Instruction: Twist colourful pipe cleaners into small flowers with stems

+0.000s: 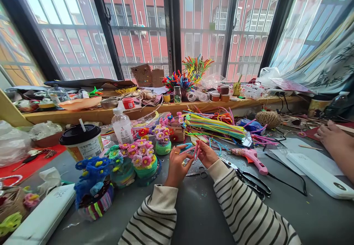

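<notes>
Both my hands meet over the middle of the grey table. Between them is a pink pipe cleaner [196, 151], bent into a narrow shape. My left hand [178, 165] pinches it with thumb and fingers, and a blue pipe cleaner loop [186, 147] shows by the same fingers. My right hand [208, 154] is closed on the pink pipe cleaner's other side. Small scissors [202, 172] lie just below the hands. To the left stand pots of pipe cleaner flowers, with pink blooms [142, 152] and blue blooms [92, 175].
A pink glue gun [253, 158] and large black-handled scissors [256, 184] lie to my right. Behind my hands is a bundle of coloured pipe cleaners [215, 123]. A lidded cup [83, 140] and a bottle [121, 127] stand left. Another person's hand [336, 138] rests at the far right.
</notes>
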Demonstrator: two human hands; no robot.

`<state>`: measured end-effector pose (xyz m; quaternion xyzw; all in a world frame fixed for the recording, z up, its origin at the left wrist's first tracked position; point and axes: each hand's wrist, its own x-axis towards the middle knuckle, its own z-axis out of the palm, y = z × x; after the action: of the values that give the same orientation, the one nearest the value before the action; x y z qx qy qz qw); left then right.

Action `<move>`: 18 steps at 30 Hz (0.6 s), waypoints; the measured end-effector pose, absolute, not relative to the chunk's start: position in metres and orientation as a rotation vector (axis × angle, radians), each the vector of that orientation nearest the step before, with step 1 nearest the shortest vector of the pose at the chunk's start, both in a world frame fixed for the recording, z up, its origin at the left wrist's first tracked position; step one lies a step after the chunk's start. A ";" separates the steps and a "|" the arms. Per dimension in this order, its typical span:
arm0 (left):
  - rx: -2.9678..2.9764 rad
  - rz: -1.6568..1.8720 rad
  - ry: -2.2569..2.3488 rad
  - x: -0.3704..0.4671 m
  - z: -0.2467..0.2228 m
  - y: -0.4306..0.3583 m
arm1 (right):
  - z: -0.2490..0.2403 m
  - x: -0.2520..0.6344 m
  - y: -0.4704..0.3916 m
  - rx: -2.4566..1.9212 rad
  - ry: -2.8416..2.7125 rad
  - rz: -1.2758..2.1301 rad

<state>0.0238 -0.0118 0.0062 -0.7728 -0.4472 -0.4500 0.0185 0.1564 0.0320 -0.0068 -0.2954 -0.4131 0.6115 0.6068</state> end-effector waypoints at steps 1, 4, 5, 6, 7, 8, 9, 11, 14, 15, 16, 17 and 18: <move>-2.409 -1.402 -1.392 0.024 0.006 -0.012 | -0.007 0.156 0.032 -0.669 -0.919 1.424; -2.440 -1.423 -1.405 0.024 0.006 -0.012 | -0.005 0.156 0.030 -0.624 -0.790 1.469; -2.449 -1.423 -1.412 0.024 0.005 -0.012 | -0.005 0.156 0.030 -0.617 -0.771 1.482; -2.452 -1.423 -1.421 0.024 0.005 -0.012 | -0.004 0.156 0.029 -0.612 -0.753 1.494; -2.453 -1.420 -1.433 0.024 0.005 -0.011 | -0.003 0.155 0.028 -0.610 -0.735 1.507; -2.451 -1.417 -1.445 0.024 0.004 -0.011 | -0.002 0.155 0.028 -0.611 -0.712 1.521; -2.450 -1.415 -1.454 0.024 0.004 -0.011 | -0.001 0.155 0.027 -0.613 -0.685 1.535; -2.452 -1.405 -1.461 0.024 0.004 -0.011 | 0.002 0.154 0.026 -0.611 -0.630 1.556; -2.451 -1.393 -1.452 0.024 0.003 -0.010 | 0.004 0.154 0.025 -0.597 -0.594 1.551; -2.448 -1.395 -1.446 0.024 0.003 -0.010 | 0.005 0.154 0.025 -0.598 -0.597 1.537; -2.444 -1.400 -1.441 0.024 0.003 -0.010 | 0.006 0.154 0.025 -0.604 -0.602 1.519; -2.440 -1.406 -1.438 0.024 0.003 -0.010 | 0.006 0.155 0.025 -0.614 -0.607 1.498; -2.436 -1.412 -1.436 0.024 0.003 -0.010 | 0.006 0.155 0.025 -0.623 -0.612 1.477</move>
<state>0.0236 -0.0097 0.0026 -0.7707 -0.4544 -0.4467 -0.0092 0.1547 0.0249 0.0063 -0.2747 -0.2698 0.6513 0.6538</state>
